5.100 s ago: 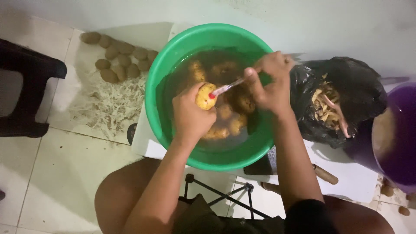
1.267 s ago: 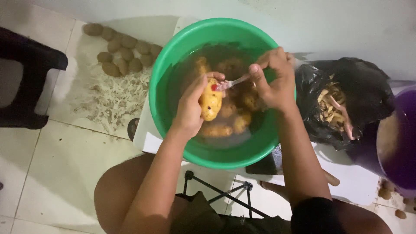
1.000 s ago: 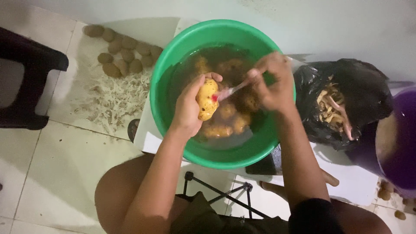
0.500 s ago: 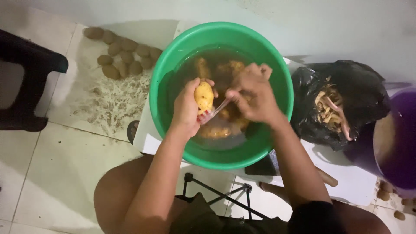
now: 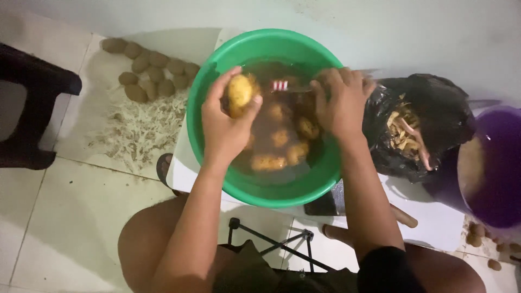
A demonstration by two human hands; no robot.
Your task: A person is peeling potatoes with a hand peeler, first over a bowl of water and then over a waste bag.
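My left hand (image 5: 223, 126) grips a yellow peeled potato (image 5: 240, 90) above the far left part of a green basin (image 5: 217, 163). In my right hand (image 5: 342, 102) is a toothbrush (image 5: 282, 86) with a red and white head that points left, a short gap away from the potato. The basin holds murky water and several more peeled potatoes (image 5: 279, 138).
Several brown unpeeled potatoes (image 5: 154, 69) and a heap of pale peelings (image 5: 140, 129) lie on the floor at left. A black bag of peelings (image 5: 412, 122) and a purple bucket (image 5: 496, 163) stand at right. A dark stool (image 5: 32, 103) is at far left.
Both hands have risen toward the basin's far side. The toothbrush has come off the potato and now sits level, apart from it, near the far rim.
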